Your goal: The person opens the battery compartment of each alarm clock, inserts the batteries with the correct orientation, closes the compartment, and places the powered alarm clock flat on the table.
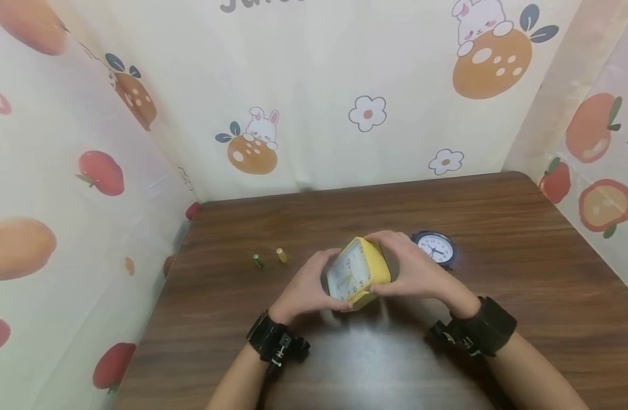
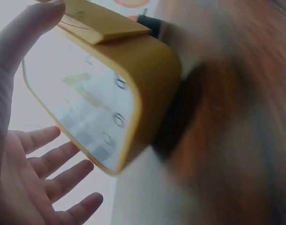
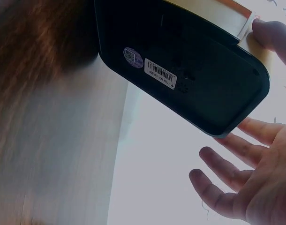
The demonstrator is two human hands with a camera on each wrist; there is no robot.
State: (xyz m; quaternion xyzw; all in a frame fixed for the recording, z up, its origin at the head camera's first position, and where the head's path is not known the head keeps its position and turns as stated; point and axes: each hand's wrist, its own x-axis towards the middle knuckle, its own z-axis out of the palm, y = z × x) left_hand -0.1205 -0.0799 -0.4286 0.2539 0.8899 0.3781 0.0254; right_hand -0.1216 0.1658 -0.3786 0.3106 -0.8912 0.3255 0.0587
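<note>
Both hands hold a yellow alarm clock [image 1: 376, 265] above the table, tilted, with its white dial toward the left. At its left side, my left hand [image 1: 307, 286] grips it with the thumb on an edge. My right hand [image 1: 418, 267] holds the opposite side, thumb at the lower edge and fingers at the top. The right wrist view shows the clock's dark back [image 3: 204, 89], bearing a barcode label [image 3: 160, 73] and a round sticker [image 3: 133, 57]. In the left wrist view the dial [image 2: 82, 98] is partly washed out by glare.
A dark blue round alarm clock [image 1: 435, 248] lies on the wooden table [image 1: 232, 353], right of the hands. Toward the left are a small green battery [image 1: 258, 261] and a yellow battery [image 1: 281, 255]. Fruit-printed curtains [image 1: 314, 85] enclose the back and sides.
</note>
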